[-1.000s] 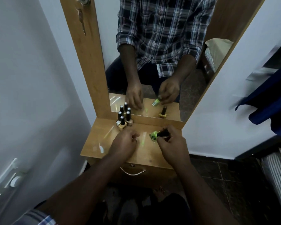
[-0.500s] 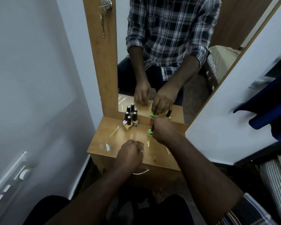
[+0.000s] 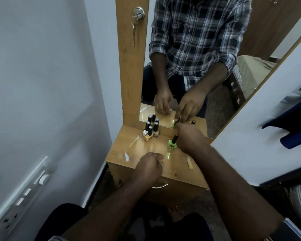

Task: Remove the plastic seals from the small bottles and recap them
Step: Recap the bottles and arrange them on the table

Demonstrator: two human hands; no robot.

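A light green bottle (image 3: 171,144) with a black cap stands upright near the middle of the wooden dresser top (image 3: 122,153). My right hand (image 3: 189,139) lies just right of its cap, fingers stretched toward the mirror; its grip is hidden. The mirror shows another dark-capped bottle behind that hand. My left hand (image 3: 149,166) rests near the front edge as a loose fist, and I cannot see anything in it. A cluster of black-capped bottles (image 3: 150,133) stands at the back left against the mirror.
Plastic scraps lie on the top: a clear strip (image 3: 133,142), a white bit (image 3: 127,157), a tan piece (image 3: 189,163). The mirror (image 3: 215,75) rises behind, a key (image 3: 134,30) hangs in its frame, and a drawer handle (image 3: 159,186) sits below. White walls close in on both sides.
My right hand carried the green bottle toward the mirror and set it upright, then reached past it. My left hand drew back to the front edge.
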